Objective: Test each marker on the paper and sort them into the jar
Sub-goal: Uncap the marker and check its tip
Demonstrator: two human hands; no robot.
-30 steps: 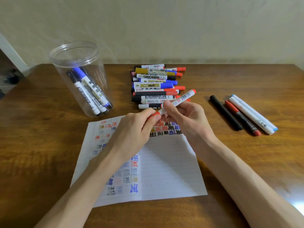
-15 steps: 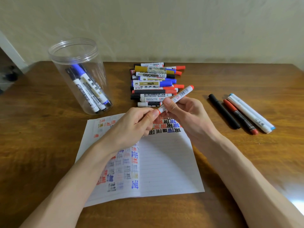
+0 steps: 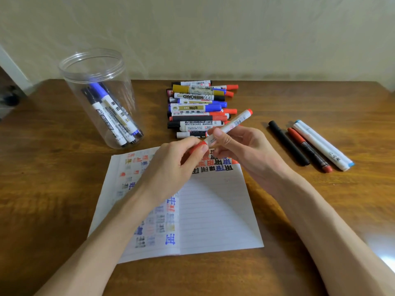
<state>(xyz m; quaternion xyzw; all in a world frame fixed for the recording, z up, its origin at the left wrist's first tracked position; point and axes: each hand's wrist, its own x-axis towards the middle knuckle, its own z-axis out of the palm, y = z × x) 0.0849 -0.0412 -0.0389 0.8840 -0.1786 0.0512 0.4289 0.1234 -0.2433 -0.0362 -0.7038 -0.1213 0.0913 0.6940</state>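
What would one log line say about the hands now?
left hand: grips red cap | right hand: holds marker | marker: above paper | jar: upright, open

Red cap (image 3: 195, 148) of marker (image 3: 230, 124) half-hidden, seemingly within left hand (image 3: 171, 167)

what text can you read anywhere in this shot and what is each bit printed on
"WHITEBOARD MARKER": white marker in the jar.
"WHITEBOARD MARKER": front pile marker.
"WHITEBOARD", upside down: back pile marker.
Too small or blurred: held marker print, white pen writing, marks on the paper.
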